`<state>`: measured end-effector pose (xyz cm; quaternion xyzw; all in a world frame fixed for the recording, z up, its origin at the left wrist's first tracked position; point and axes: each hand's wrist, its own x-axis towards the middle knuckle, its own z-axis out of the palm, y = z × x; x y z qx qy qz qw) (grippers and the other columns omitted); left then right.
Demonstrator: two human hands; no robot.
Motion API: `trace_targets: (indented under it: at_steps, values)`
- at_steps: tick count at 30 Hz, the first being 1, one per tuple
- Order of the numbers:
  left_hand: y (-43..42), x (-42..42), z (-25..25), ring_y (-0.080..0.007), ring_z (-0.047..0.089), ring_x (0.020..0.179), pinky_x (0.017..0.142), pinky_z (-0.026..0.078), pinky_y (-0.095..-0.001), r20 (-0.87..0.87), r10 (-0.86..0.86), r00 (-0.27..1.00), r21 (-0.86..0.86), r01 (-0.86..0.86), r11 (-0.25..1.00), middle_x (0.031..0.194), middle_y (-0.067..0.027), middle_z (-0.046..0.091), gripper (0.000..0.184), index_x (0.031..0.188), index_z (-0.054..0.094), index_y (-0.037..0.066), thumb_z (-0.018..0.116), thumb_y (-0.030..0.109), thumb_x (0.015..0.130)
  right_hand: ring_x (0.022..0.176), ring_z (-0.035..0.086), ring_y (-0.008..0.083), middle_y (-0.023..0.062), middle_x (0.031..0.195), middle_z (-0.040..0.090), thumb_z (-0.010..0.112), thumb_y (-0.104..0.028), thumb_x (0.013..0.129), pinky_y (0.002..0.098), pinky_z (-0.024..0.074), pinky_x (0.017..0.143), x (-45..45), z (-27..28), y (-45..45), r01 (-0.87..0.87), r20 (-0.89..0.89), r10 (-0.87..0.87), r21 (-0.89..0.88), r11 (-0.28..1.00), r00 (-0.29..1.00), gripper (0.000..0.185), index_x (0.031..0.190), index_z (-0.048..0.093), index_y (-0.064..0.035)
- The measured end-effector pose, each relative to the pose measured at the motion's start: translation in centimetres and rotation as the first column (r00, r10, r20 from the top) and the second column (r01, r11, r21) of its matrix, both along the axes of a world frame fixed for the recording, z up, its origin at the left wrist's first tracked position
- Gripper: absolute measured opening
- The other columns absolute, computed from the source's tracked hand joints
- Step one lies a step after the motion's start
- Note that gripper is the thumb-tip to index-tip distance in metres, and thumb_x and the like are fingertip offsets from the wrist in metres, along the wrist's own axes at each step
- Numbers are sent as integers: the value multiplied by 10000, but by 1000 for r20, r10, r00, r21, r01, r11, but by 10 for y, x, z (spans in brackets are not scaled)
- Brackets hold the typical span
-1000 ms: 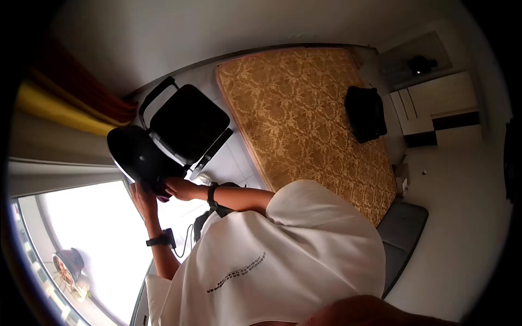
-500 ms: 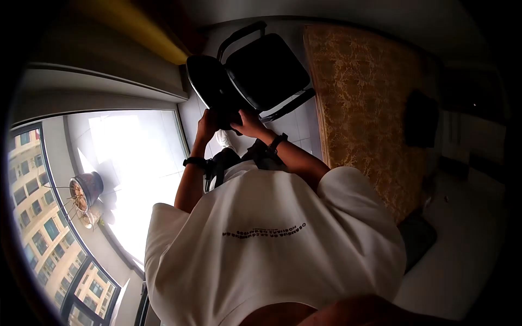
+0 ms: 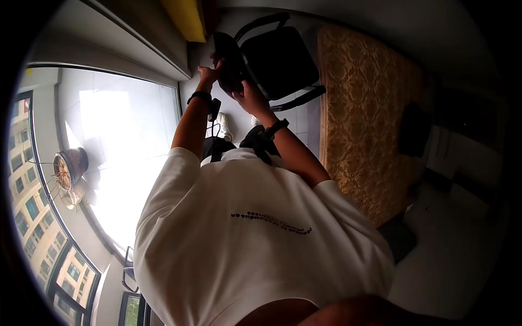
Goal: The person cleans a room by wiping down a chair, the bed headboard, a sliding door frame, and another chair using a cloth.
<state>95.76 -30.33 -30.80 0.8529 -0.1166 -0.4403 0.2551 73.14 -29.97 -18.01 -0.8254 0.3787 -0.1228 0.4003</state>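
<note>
A black armchair (image 3: 280,62) with padded seat and loop armrests stands on the tiled floor in front of me, its backrest toward me. My left hand (image 3: 209,74) is at the left side of the dark backrest (image 3: 225,46), fingers curled and partly lost in shadow. My right hand (image 3: 250,98) is at the backrest's near end, thumb and fingers bent around a dark, faintly reddish item (image 3: 231,76) between both hands. Whether this is a separate thing or part of the backrest is too dark to tell. Both wrists wear black bands.
A mattress with a gold floral pattern (image 3: 356,125) stretches along the right, a dark object (image 3: 416,130) on its far side. Left, a sunlit balcony floor (image 3: 125,130) holds a potted plant (image 3: 69,167) by the windows. Something yellow (image 3: 187,19) stands at the upper left.
My left hand has moved up along the backrest's left side, and the hands are farther apart. The view has shifted, and both my shoes now show below.
</note>
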Motion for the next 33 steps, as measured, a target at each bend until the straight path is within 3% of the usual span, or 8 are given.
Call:
trace_targets:
  at_steps: [9,16,19,21,22,27,29,33]
  values:
    - [83,-123,26,-221,564,1151,997,453,-371,-623,-310,719,-614,-203,763,1256,-96,597,523,1380,479,30,511,408,1020,1104,583,426,263,1184,602,714,-287,832,478,501,899,-116,-24,21,-133,-223,119,-46,990,968,533,1219,534,33]
    - [43,-48,21,-187,638,1053,794,572,-329,-521,-714,467,-449,562,695,1112,-80,672,562,1383,516,128,598,482,954,1088,567,424,200,1240,525,745,-227,778,481,500,895,-72,-4,4,-176,-99,171,-40,984,980,510,1174,523,5]
    - [22,-11,68,-208,679,966,759,581,-320,-161,-692,704,-437,578,689,1154,-100,668,691,1379,507,113,715,509,853,1104,549,414,210,1320,444,739,-228,798,479,499,893,-35,9,0,-143,21,148,-153,978,989,505,1191,508,-10]
    - [-6,15,77,-251,694,949,753,582,-322,-68,-681,730,83,684,725,1192,-155,655,723,1361,497,97,749,501,818,1144,514,430,264,1338,389,725,-328,836,467,495,908,-12,3,-1,-145,105,152,-73,987,983,538,1182,503,19]
    - [9,19,75,-307,684,983,797,571,-378,373,-558,741,-270,662,699,1182,-201,647,703,1324,504,82,752,494,811,1137,522,424,265,1300,430,723,-343,836,460,496,907,-5,-1,4,-96,98,107,-111,989,989,516,1141,538,30]
    - [39,-74,135,-415,587,1106,907,506,-490,581,-303,755,-126,451,883,1282,-213,565,600,1278,523,42,713,411,844,957,663,385,256,963,681,720,-371,797,429,533,837,5,-15,-24,180,-128,-146,326,928,981,448,1030,684,10]
    - [59,-85,114,-328,517,1202,945,478,-445,878,-474,65,53,971,231,1326,-146,532,468,1310,550,65,641,249,889,938,684,386,267,997,693,717,-375,789,418,542,827,-20,-34,-37,19,97,-61,383,924,993,496,1107,671,3]
    - [48,-139,161,-320,567,1151,991,467,-437,696,-696,177,-129,984,121,1271,-133,574,461,1327,556,77,612,284,919,1007,683,264,166,1085,708,664,-397,862,381,531,838,-95,-60,-44,27,-241,104,485,874,965,505,1202,651,-24]
